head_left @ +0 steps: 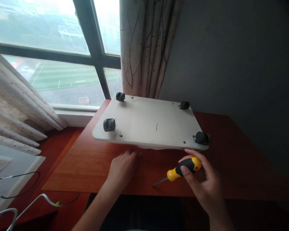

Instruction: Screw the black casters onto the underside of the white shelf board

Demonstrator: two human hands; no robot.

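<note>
My right hand (204, 179) is closed round the black-and-yellow handle of a screwdriver (186, 166), its shaft pointing down and left over the table. The index finger stretches up to the front edge of a white board (144, 118). Black caster wheels sit at the board's corners, such as the near-left caster (109, 124) and the near-right caster (202, 138). Just below the board's front edge, my left hand (125, 165) has its fingers curled together at the tabletop; their tips are partly hidden. Beside them lies a small metal piece (141, 156), perhaps a screw.
The board rests on a reddish-brown wooden table (82, 170). Behind stand a patterned curtain (144, 48) and a window (62, 77). White and black cables (45, 196) run at the lower left, below a wall socket (0, 164).
</note>
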